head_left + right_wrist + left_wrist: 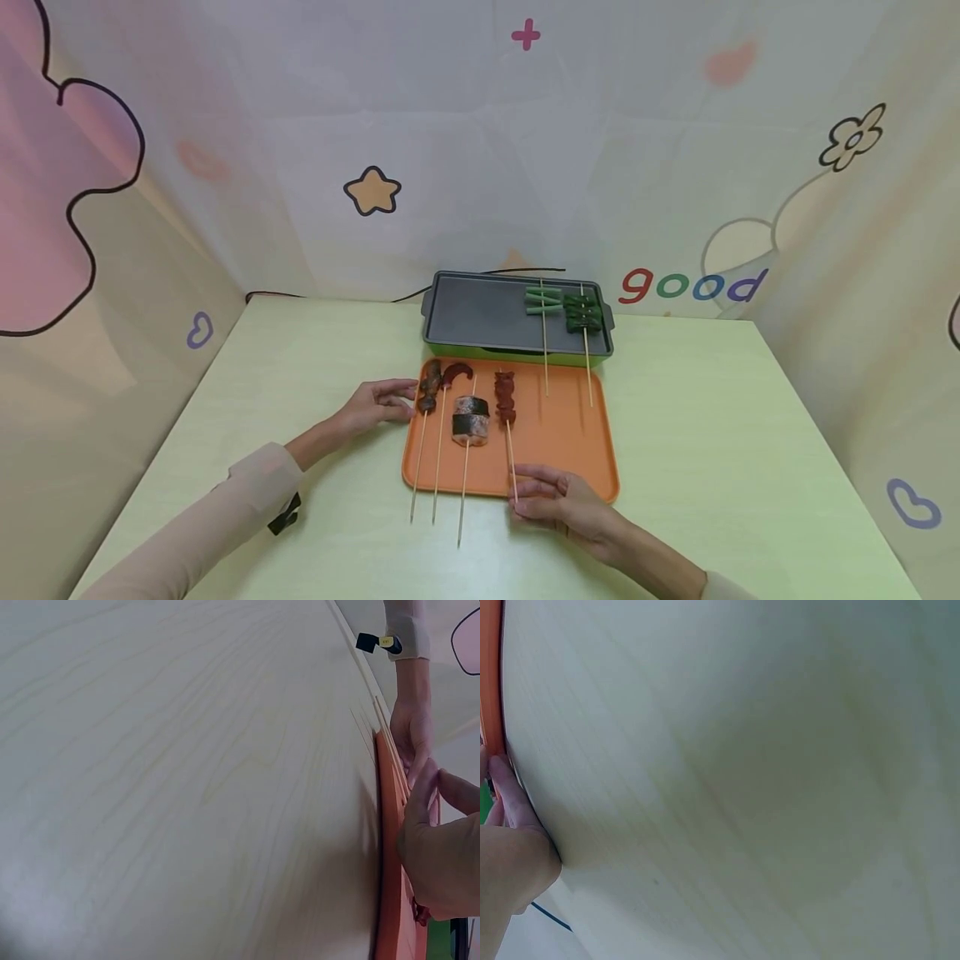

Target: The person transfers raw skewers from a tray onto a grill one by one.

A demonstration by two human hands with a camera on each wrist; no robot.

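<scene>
My right hand [566, 510] pinches the lower stick of a red meat skewer [505, 398] between thumb and fingers, over the near edge of an orange tray [566, 450]. My left hand [375, 405] is at the tray's left rim, with relaxed fingers touching it. Left of the red skewer lie a rice skewer [470, 421] with dark bands, a skewer with a curled dark-red piece [457, 372] and a brown-piece skewer [430, 387]. In the right wrist view, my right hand [442, 859] partly hides the tray [388, 900].
Behind the tray stands a dark grill pan [480, 312] on a green base. It bears a green-stalk skewer [543, 302] and a leafy green skewer [583, 315], whose sticks reach out over the tray. A black cord [273, 293] runs along the table's back edge.
</scene>
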